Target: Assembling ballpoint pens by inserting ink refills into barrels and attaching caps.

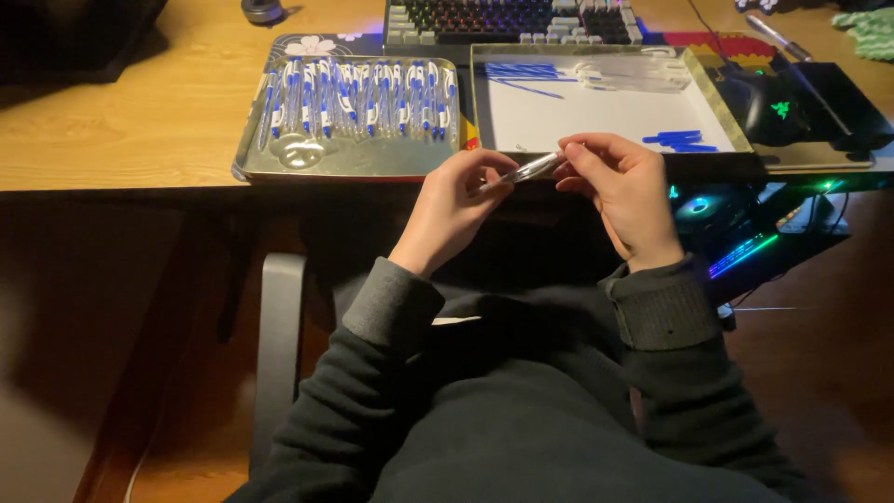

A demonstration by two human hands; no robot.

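Left hand (456,200) and right hand (619,186) each pinch one end of a clear pen barrel (526,170), held level before the tray of blue-and-white pens (354,102), near the white parts tray (605,116).

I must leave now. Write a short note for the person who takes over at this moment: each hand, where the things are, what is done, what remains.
Left hand and right hand: each holds one end of a clear pen barrel above the lap, at the desk edge.
Metal tray: a row of blue-and-white pens, apparently finished.
White-lined tray: blue refills, clear barrels and small blue parts, still loose.
Left: the held pen, then the loose parts.
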